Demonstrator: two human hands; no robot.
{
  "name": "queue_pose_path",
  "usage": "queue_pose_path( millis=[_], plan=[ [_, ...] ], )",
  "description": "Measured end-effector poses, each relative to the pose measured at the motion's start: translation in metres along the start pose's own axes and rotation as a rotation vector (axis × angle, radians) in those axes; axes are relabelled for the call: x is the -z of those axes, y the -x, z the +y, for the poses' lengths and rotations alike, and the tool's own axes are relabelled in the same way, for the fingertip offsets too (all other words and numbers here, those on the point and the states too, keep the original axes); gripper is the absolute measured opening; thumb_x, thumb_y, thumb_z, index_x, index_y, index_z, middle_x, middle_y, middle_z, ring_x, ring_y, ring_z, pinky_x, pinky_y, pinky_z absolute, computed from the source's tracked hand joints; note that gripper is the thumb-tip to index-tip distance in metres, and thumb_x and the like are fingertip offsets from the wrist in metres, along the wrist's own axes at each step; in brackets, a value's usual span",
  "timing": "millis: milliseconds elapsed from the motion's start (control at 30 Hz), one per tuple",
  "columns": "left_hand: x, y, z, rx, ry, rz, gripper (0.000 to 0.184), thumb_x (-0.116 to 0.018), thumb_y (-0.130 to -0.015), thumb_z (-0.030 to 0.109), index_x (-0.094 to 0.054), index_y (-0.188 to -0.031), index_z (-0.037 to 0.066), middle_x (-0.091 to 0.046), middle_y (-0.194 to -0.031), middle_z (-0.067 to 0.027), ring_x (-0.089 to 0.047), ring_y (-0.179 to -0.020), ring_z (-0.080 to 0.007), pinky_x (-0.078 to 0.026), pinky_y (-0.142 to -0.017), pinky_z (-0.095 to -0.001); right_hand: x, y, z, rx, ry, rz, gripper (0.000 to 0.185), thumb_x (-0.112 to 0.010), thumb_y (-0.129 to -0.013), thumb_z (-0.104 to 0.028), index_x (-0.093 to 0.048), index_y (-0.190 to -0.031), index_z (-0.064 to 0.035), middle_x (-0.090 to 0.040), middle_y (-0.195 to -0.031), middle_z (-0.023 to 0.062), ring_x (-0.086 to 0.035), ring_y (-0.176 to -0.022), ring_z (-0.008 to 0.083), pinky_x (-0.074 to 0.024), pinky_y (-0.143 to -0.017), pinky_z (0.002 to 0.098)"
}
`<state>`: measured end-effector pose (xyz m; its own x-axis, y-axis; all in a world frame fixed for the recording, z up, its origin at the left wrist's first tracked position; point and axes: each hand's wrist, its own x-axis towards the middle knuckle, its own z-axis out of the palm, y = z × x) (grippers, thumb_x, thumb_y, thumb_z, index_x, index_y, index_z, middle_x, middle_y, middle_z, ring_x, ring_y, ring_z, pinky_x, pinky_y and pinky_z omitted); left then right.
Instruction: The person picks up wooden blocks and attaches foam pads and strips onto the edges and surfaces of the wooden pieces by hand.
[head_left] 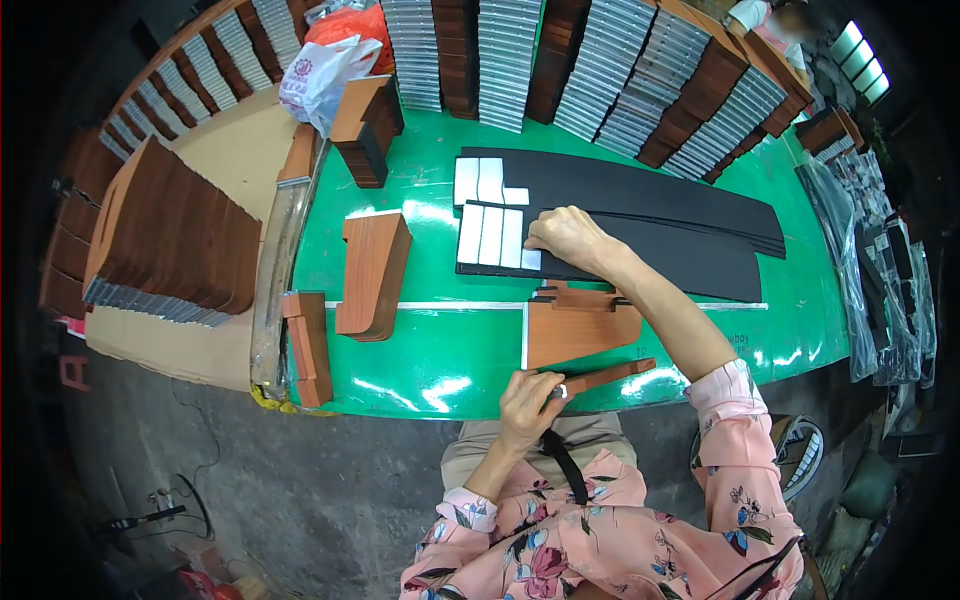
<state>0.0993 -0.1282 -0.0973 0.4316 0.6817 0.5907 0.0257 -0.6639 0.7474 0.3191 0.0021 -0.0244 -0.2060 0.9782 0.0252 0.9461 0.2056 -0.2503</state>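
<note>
My left hand (528, 408) is closed around the near end of a narrow wood-grain piece (615, 376), close to the table's front edge. A small white spot shows at that end, beside my fingers. My right hand (575, 240) has its fingers pinched at a white rectangular patch (532, 259) on a black sheet (670, 258). More white patches (490, 236) lie in a row left of those fingertips. Behind, a second black sheet (620, 185) carries further white patches (480, 181). A wider wood-grain block (580, 332) lies between my two hands.
The green tabletop (430, 345) also holds a wood-grain block (375, 275), a narrow one (307, 348) and an upright one (365, 130). Tall stacks (610, 75) line the back. A brown stack (175, 230) stands on cardboard at left. Plastic-wrapped parts (885, 270) are at right.
</note>
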Motion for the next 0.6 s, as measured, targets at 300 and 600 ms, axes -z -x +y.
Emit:
queue_pose_path(
  millis=[300,600],
  plan=[
    [-0.002,0.001,-0.001,0.013,-0.003,0.001,0.043,-0.079,-0.056,0.004,-0.063,-0.096,0.002,-0.065,-0.089,-0.0090,-0.058,-0.077,-0.0281,-0.046,-0.066,-0.0360,-0.009,-0.014,-0.002,-0.049,0.114,-0.001,0.015,-0.066,-0.074,-0.012,-0.064,-0.068,0.0019,-0.062,-0.063,0.0184,-0.064,-0.060,0.0290,-0.0530,-0.054,0.0368],
    [0.000,-0.001,0.000,-0.016,0.000,0.006,0.038,-0.076,-0.062,0.002,-0.062,-0.098,0.002,-0.065,-0.090,-0.0095,-0.058,-0.074,-0.0277,-0.049,-0.067,-0.0352,-0.006,0.004,0.014,-0.165,-0.241,0.124,0.014,-0.062,-0.079,-0.017,-0.070,-0.081,-0.0060,-0.068,-0.078,0.0122,-0.065,-0.071,0.0281,-0.0525,-0.068,0.0376]
  ],
)
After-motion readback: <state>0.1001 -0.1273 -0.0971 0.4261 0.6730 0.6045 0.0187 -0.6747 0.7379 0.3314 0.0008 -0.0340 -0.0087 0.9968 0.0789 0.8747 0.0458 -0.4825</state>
